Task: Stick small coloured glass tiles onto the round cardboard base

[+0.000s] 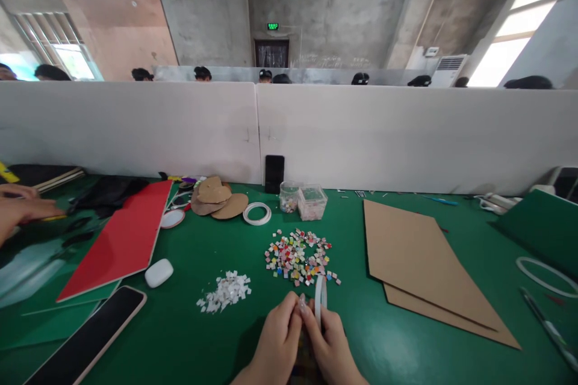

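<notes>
Both my hands meet at the bottom centre of the green table (189, 325). My right hand (332, 343) is closed on a white tape ring (320, 298) that stands on edge. My left hand (277, 340) pinches something small beside the ring; I cannot make out what it is. Just beyond my fingers lies a heap of small coloured square tiles (298, 255). A smaller heap of white paper scraps (226, 292) lies to the left of it.
Brown cardboard sheets (419, 258) lie at right, a red board (124, 240) and a phone (88, 340) at left. A white case (159, 272), round cardboard pieces (217, 198), another tape ring (257, 213) and clear boxes (311, 201) stand behind. Another person's hand (20, 207) is at far left. White partitions (361, 132) close the back.
</notes>
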Action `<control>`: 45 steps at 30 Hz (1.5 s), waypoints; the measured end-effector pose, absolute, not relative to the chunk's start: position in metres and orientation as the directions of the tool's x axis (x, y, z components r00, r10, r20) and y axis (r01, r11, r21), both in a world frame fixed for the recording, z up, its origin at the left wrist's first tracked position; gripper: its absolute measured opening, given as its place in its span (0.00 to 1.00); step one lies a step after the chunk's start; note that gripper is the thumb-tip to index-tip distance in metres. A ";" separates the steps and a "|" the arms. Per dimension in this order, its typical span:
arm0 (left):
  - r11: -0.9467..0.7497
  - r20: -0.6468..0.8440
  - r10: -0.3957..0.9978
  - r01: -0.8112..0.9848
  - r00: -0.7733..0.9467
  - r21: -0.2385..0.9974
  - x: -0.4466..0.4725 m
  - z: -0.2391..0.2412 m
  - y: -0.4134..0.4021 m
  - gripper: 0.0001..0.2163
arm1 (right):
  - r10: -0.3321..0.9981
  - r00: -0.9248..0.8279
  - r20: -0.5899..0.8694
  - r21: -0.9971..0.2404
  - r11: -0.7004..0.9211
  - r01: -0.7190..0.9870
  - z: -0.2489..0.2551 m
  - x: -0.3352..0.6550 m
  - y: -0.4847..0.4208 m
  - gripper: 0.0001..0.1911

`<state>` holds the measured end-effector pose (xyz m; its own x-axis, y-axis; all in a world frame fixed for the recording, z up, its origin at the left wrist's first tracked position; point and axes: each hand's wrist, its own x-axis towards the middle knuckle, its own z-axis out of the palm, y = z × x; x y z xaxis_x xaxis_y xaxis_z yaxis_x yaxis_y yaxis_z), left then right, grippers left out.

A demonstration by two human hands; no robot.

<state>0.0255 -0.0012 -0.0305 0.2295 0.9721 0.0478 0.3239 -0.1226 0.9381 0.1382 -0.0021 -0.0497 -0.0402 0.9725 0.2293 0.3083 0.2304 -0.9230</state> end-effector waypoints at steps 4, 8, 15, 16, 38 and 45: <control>-0.134 0.056 0.974 0.362 0.218 0.923 0.025 -0.030 -0.001 0.12 | 0.974 -0.010 0.224 -0.911 0.213 0.354 -0.049 0.137 -0.006 0.25; -0.175 0.079 0.971 0.454 0.224 0.873 0.024 -0.033 0.000 0.12 | 0.962 -0.043 0.268 -0.885 0.263 0.384 -0.048 0.137 -0.008 0.24; -0.240 0.115 0.962 0.568 0.247 0.787 0.023 -0.031 -0.001 0.12 | 0.951 -0.048 0.305 -0.865 0.298 0.404 -0.045 0.138 -0.009 0.23; -0.246 0.120 0.961 0.569 0.250 0.785 0.023 -0.030 -0.001 0.12 | 0.951 -0.041 0.308 -0.867 0.298 0.399 -0.045 0.138 -0.009 0.22; -0.205 0.097 0.971 0.547 0.220 0.811 0.024 -0.023 -0.001 0.12 | 0.969 0.019 0.246 -0.898 0.221 0.381 -0.048 0.138 -0.007 0.21; -0.021 -0.047 0.969 0.269 0.241 0.963 0.027 -0.013 -0.001 0.14 | 0.976 0.039 0.216 -0.938 0.196 0.284 -0.042 0.139 -0.006 0.20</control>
